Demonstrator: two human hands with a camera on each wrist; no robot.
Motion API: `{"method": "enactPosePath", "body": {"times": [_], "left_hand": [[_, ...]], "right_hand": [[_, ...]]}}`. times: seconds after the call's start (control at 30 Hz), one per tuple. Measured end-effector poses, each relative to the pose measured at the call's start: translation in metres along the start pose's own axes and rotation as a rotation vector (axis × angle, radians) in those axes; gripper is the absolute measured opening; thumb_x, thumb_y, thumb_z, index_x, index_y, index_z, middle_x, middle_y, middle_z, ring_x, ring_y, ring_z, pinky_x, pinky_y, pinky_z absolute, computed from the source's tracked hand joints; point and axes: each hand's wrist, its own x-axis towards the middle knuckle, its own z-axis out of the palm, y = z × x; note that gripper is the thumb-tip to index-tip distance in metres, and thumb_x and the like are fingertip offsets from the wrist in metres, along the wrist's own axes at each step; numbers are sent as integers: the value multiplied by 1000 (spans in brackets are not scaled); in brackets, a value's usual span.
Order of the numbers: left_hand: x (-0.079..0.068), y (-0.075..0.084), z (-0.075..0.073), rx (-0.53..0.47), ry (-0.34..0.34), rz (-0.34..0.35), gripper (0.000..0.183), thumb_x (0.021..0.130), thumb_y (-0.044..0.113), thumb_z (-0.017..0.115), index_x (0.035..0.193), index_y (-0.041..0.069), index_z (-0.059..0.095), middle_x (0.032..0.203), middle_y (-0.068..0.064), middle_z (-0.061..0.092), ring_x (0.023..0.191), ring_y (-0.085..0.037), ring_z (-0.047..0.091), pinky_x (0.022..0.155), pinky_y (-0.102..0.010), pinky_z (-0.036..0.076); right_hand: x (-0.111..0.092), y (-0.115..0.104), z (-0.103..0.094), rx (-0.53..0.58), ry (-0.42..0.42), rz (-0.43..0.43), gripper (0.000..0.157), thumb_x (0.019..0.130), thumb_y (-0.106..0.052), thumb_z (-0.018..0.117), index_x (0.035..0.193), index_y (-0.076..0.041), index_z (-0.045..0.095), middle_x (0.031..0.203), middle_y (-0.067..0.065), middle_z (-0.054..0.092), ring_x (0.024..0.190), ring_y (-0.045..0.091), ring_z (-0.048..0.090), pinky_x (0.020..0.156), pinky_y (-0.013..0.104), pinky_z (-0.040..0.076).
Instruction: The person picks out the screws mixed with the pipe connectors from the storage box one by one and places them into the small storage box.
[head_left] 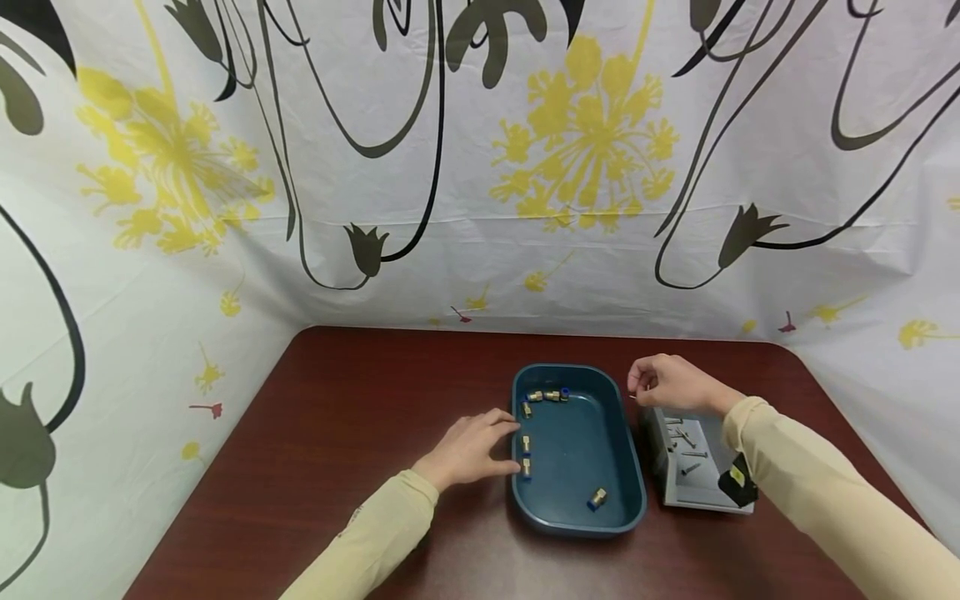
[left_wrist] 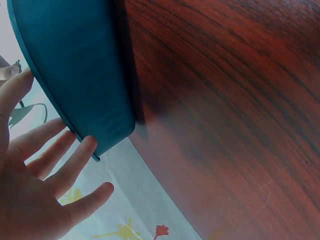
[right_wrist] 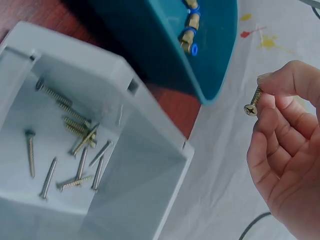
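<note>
My right hand [head_left: 678,383] pinches a cross-head screw [right_wrist: 253,102] between thumb and fingertips, head pointing away from the hand. It is up above the far end of a grey plastic bin [head_left: 705,505], beside the blue tray [head_left: 579,450]. Several screws [right_wrist: 49,177] lie loose in that bin. My left hand [head_left: 471,447] is at the tray's left side, fingers spread and fairly straight. In the left wrist view some of its fingertips touch the tray's rim [left_wrist: 47,92]. Brass fittings with blue ends [head_left: 527,468] lie along the tray's left and far sides; another fitting [head_left: 597,498] lies near its front right.
Both containers stand on a dark red-brown wooden table [head_left: 360,400], the bin close to the tray's right side. A patterned white cloth [head_left: 450,183] hangs behind the table and along its sides. A dark wrist device [head_left: 738,481] hangs over the bin.
</note>
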Motion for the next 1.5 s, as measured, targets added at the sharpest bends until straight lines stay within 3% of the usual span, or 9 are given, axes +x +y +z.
{"method": "enactPosePath", "body": {"times": [0.33,0.57,1.1,1.5], "left_hand": [[0,-1,0,2,-5,0,57,77,45,63,123,14,52,122,1,47,108,-13,46,89,-38,35],[1,0,-1,4,-9,0,57,77,46,63,123,14,53,122,1,48,108,-12,46,89,-37,35],[2,-1,1,14,-9,3,58,77,47,62,123,14,53,121,1,47,107,-13,47,88,-36,36],[1,-2,1,29,-4,17,56,78,45,62,123,13,52,122,0,48,107,-13,47,88,-36,36]], "right_hand": [[-16,15,-12,-73,44,3,6,76,1,56,80,-5,56,70,-1,53,62,15,48,55,28,39],[-26,28,-15,-40,36,52,6,77,1,55,82,-2,56,71,2,54,63,16,49,54,28,41],[-37,54,-2,-11,50,79,7,76,0,57,82,-2,55,70,1,52,64,15,48,54,28,40],[-38,53,2,1,83,33,8,80,0,56,87,-2,57,79,5,57,70,13,52,56,27,42]]}}
